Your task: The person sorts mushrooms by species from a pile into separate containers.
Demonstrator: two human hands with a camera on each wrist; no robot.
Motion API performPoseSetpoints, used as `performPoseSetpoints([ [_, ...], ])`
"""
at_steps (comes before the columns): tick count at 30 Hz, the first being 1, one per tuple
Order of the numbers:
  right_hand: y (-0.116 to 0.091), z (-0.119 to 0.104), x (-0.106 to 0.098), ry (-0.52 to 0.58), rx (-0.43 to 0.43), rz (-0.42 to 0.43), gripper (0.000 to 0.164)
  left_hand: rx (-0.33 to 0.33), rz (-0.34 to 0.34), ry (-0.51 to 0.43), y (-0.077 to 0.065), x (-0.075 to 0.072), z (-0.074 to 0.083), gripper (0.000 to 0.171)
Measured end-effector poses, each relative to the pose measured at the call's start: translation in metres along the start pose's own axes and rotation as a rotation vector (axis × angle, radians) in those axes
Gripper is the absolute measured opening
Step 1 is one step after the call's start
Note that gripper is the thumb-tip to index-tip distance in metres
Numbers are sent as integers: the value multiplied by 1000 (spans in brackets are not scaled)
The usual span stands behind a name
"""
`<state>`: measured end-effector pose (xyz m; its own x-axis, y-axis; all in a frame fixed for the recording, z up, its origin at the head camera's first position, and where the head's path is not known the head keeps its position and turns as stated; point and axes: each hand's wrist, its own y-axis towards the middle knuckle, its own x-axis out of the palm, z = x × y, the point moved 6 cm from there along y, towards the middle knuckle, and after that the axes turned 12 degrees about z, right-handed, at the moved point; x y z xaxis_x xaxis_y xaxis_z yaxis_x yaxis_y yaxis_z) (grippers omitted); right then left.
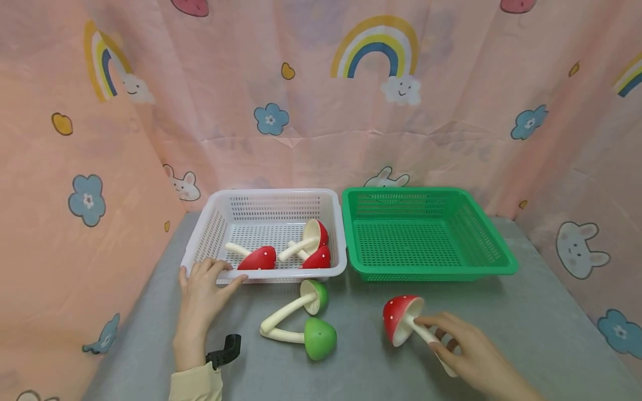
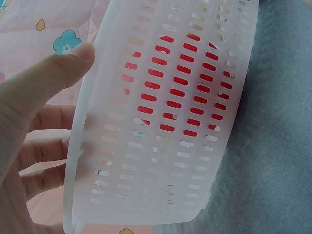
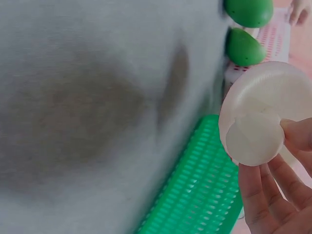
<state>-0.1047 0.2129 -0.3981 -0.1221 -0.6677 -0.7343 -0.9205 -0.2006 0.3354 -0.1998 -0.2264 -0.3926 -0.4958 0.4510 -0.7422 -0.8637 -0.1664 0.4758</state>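
Note:
My right hand [image 1: 468,348] pinches the pale stem of a red toy mushroom [image 1: 398,318] between thumb and fingers, raised over the grey table in front of the green basket [image 1: 431,275]. The right wrist view shows the stem's round end [image 3: 254,139] facing the camera, fingertips against it. At the left, my left hand [image 1: 200,298] rests on the front rim of the white basket [image 1: 281,274], fingers spread along it. Inside that basket lie several red mushrooms [image 1: 258,258]. Two green mushrooms [image 1: 320,338] lie on the table between my hands, their stem ends meeting at the left.
The white and green baskets stand side by side at the table's back. Behind them hangs a pink printed curtain [image 1: 321,161], which also lines both sides. A black wrist mount [image 1: 225,351] juts out from my left wrist.

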Motion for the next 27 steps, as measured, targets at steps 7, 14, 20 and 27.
performPoseSetpoints([
  [7, 16, -20, -2, -11, -104, 96, 52, 2, 9, -3, 0, 0, 0, 34],
  [14, 35, -31, 1, 17, -130, 100, 49, 5, 18, -4, 0, -1, 1, 33],
  [20, 52, -43, 4, 35, -146, 92, 47, 8, 7, -1, 1, 0, 1, 34],
  [27, 75, -56, 9, 62, -185, 61, 45, 0, 5, 6, 0, 0, 0, 33],
])
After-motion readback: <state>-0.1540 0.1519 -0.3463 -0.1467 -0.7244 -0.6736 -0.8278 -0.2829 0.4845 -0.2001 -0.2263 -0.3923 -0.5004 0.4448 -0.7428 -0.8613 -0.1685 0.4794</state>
